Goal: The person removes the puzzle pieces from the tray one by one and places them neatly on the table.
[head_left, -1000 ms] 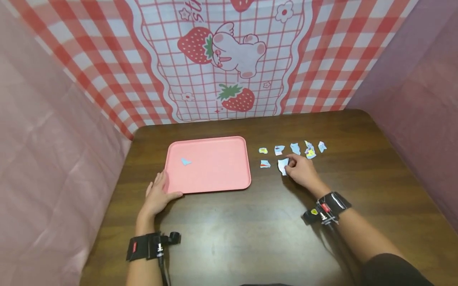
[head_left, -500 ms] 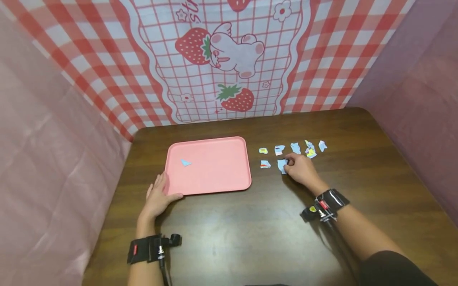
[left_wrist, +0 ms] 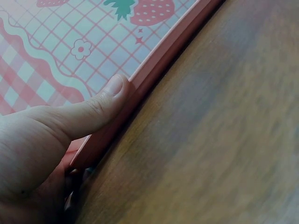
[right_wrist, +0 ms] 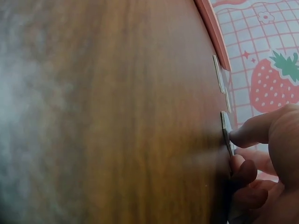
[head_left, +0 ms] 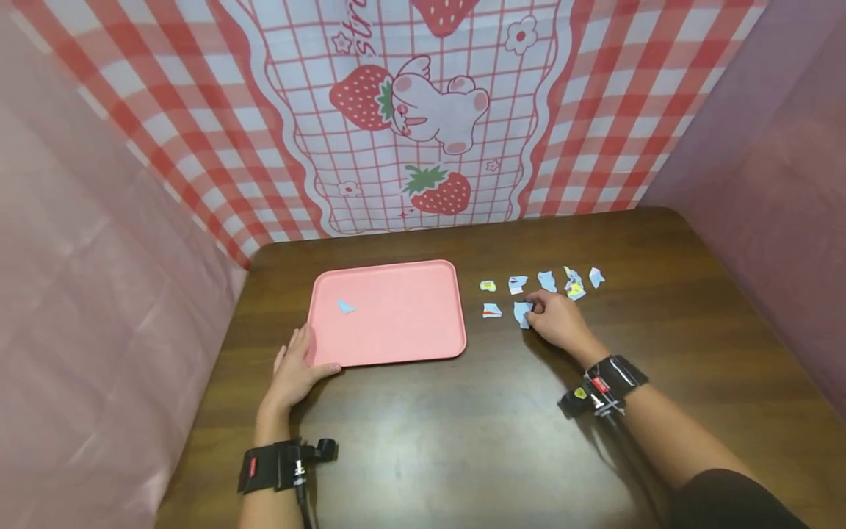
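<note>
My left hand [head_left: 291, 376] lies at the near left corner of the pink tray [head_left: 403, 316], its fingers along the left side and its thumb on the front edge. The left wrist view shows that thumb [left_wrist: 96, 109] extended on the tray rim [left_wrist: 154, 63]. My right hand [head_left: 560, 322] pinches the right edge of a light blue irregular puzzle piece [head_left: 520, 314] on the table, right of the tray. In the right wrist view the piece [right_wrist: 225, 122] appears edge-on, at the thumb and fingertips. One small light blue puzzle piece [head_left: 346, 307] lies inside the tray.
Beyond my right hand lies a row of several irregular pieces, including a yellow-centred piece [head_left: 487, 286] and a yellow-and-purple piece [head_left: 574, 285]. A red-striped piece [head_left: 491, 311] sits left of the pinched one. A strawberry-print cloth [head_left: 410, 139] hangs behind the brown table [head_left: 423, 441].
My right hand stays at the same light blue piece, whose pale glare has faded to plain blue. The left hand and tray keep their places; the head view shifts slightly.
</note>
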Available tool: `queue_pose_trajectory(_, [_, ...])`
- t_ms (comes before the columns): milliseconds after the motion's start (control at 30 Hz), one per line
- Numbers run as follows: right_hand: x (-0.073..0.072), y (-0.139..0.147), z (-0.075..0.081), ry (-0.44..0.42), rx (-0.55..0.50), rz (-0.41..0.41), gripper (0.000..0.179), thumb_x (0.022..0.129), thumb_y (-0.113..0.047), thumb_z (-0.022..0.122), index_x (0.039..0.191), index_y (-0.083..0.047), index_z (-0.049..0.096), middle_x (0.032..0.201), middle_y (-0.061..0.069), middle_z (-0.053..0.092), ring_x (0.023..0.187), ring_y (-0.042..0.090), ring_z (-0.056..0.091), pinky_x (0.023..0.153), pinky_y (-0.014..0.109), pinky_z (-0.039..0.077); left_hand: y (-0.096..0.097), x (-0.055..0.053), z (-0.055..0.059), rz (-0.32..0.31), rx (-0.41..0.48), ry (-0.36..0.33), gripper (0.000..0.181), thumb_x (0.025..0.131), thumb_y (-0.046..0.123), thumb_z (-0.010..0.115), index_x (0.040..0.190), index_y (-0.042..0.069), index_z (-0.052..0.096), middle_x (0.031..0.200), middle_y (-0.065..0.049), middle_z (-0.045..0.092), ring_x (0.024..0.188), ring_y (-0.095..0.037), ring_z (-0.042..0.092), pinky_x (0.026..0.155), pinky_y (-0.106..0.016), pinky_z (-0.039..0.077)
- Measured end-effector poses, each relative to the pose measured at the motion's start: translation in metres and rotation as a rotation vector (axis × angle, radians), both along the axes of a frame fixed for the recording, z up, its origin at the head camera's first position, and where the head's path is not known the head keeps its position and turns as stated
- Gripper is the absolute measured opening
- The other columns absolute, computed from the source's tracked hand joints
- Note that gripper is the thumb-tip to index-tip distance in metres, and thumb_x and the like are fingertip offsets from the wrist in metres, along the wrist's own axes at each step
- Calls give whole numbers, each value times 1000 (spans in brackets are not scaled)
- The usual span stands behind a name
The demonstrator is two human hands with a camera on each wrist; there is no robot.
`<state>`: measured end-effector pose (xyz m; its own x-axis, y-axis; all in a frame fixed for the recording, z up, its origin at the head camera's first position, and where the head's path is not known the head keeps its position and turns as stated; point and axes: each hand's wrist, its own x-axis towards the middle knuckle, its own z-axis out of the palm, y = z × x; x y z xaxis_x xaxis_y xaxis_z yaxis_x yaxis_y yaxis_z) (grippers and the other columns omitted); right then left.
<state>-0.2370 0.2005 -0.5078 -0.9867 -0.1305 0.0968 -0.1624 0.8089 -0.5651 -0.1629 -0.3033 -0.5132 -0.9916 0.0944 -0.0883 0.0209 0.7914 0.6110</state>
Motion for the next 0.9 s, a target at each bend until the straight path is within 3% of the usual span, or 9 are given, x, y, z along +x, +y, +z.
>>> queue_pose_trajectory(533, [-2, 1, 0, 40, 24, 117, 28, 87, -5, 68, 114, -1, 75, 71, -1, 58, 68, 18, 53, 64, 35, 41, 0, 0, 5, -6, -9, 18, 114, 84, 48, 77, 156, -11, 12, 162, -32, 13, 152, -44, 6, 118, -61, 1])
queue_pose_trajectory(900, [-2, 4, 1, 41, -56, 104, 27, 89, -4, 68, 115, -1, 75, 71, 4, 63, 65, 18, 54, 62, 35, 43, 1, 1, 1, 0, 2, 11, 115, 84, 51, 77, 156, -10, 12, 162, -30, 13, 152, -43, 5, 118, -60, 1])
